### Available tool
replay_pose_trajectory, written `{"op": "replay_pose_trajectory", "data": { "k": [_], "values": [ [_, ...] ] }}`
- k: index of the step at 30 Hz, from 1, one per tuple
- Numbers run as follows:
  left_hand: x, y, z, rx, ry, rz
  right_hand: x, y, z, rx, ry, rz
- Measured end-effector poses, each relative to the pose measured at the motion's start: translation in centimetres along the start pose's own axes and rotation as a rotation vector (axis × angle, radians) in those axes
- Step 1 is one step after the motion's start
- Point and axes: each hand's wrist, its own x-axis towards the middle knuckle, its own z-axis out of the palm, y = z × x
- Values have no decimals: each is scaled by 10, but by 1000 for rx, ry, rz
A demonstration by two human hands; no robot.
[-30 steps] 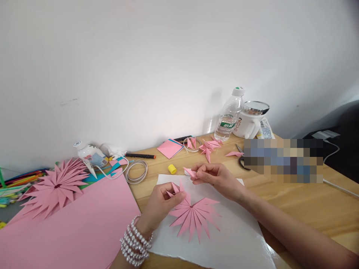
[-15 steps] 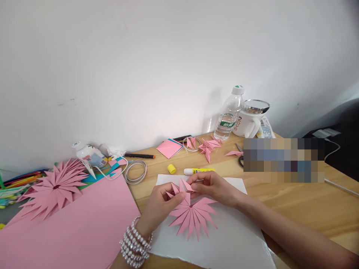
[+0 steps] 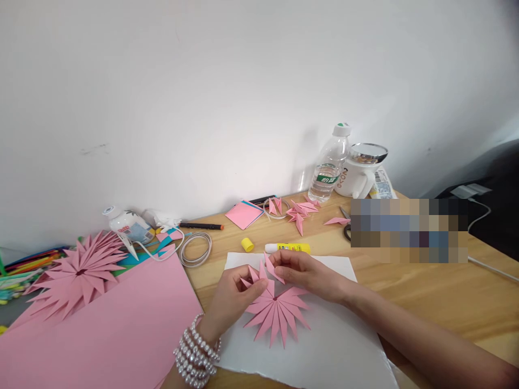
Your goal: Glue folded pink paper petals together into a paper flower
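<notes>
A pink folded-paper flower (image 3: pixel 279 319), its pointed petals joined in a fan with a gap at the upper right, lies over a white sheet (image 3: pixel 324 346). Pinched at the flower's upper left edge is my left hand (image 3: pixel 235 294), with a pearl bracelet around the wrist. My right hand (image 3: pixel 304 273) holds a loose folded-paper petal (image 3: pixel 274 268) between thumb and fingers, close beside the flower's open edge. Just behind that hand lies a yellow glue stick (image 3: pixel 298 248), and its yellow cap (image 3: pixel 247 245) stands apart to the left.
Pink sheets (image 3: pixel 121 329) and a larger paper flower (image 3: pixel 79 273) lie at left. Loose folded petals (image 3: pixel 300 213), a coiled cable (image 3: pixel 195 249) and a marker (image 3: pixel 201 226) sit farther back. A water bottle (image 3: pixel 326 170) and mug (image 3: pixel 357 175) stand by the wall; scissors (image 3: pixel 347 231) lie right.
The loose petal in my right hand has tilted and moved slightly away from the flower's edge. My left hand keeps its pinch in nearly the same place.
</notes>
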Motion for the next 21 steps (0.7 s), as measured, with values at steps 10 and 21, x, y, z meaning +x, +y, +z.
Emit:
{"op": "replay_pose_trajectory", "data": {
  "k": [10, 21],
  "values": [
    [1, -3, -2, 52, -6, 0, 0, 3, 2, 107, -86, 38],
    [2, -7, -1, 48, 23, -14, 1, 6, 7, 49, 8, 9]
  ]
}}
